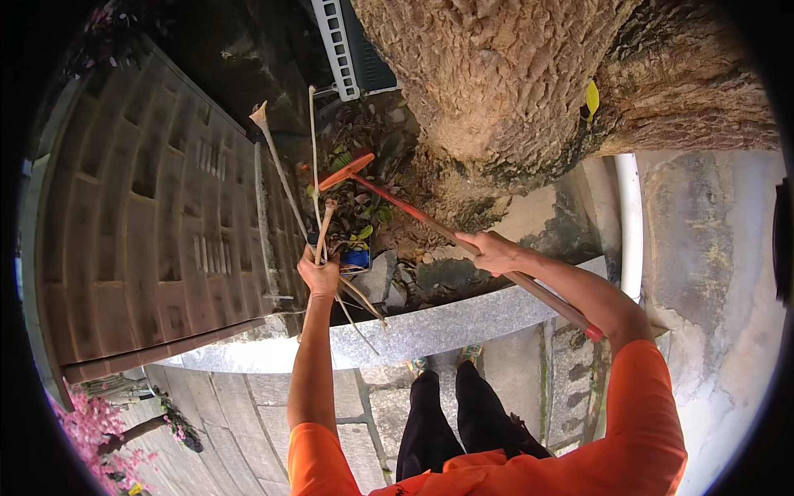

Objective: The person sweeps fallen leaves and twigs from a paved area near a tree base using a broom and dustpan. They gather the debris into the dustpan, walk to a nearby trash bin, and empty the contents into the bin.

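My left hand [318, 273] is closed around a bundle of sticks [287, 174] of differing thickness. Their upper ends fan out past a brick-patterned box, and the lower ends poke out below my fist. Farther right, my right hand [490, 252] grips the long handle of a broom [405, 207]. The broom's orange head rests over a patch of fallen leaves [376, 217], with something green, perhaps its bristles, just beyond. Its handle slants down along my right forearm to a red end cap. Beside my left fist, a blue object [356, 260] is partly covered.
A thick tree trunk [504, 74] rises at the far side. A curved stone curb [447, 326] runs between the leaves and my feet on the paving. The brick-patterned box [149, 215] stands left, a white pipe [628, 223] right. Behind the leaves sits a grey plastic crate [335, 45].
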`<state>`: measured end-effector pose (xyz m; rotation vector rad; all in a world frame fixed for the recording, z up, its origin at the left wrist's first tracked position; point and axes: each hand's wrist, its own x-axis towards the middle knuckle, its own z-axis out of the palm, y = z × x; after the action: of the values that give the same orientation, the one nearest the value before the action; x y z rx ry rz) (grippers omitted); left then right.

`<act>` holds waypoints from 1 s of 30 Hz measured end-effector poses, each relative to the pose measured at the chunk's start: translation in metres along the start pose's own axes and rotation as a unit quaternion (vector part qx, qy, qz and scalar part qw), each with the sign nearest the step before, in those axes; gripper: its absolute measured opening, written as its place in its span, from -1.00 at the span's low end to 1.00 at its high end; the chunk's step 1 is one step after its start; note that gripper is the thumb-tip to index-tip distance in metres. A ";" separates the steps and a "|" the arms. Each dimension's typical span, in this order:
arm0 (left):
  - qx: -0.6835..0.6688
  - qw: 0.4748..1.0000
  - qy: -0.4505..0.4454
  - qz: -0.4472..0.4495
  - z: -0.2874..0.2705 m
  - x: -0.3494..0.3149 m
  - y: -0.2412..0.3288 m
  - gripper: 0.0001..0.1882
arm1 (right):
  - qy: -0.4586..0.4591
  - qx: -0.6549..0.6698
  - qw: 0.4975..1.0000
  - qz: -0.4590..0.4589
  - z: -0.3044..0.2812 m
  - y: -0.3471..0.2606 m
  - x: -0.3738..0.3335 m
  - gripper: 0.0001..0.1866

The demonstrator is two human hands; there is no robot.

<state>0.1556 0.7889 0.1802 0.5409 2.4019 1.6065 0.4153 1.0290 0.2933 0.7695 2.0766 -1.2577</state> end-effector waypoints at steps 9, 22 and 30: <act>-0.003 1.000 -0.010 -0.009 -0.010 -0.002 0.007 -0.74 | 0.044 -0.025 0.999 0.020 -0.020 -0.006 -0.070 -0.24; 0.030 0.999 0.006 0.033 -0.006 -0.003 0.009 -0.74 | -0.067 0.253 0.965 0.018 0.013 0.004 -0.160 -0.19; 0.032 0.998 0.019 0.060 0.002 -0.002 0.023 -0.76 | -0.013 0.180 0.984 0.000 0.057 0.007 -0.029 -0.14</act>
<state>0.1622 0.7977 0.2004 0.6841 2.4992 1.6043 0.4498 0.9750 0.2886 0.9031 1.8487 -1.6602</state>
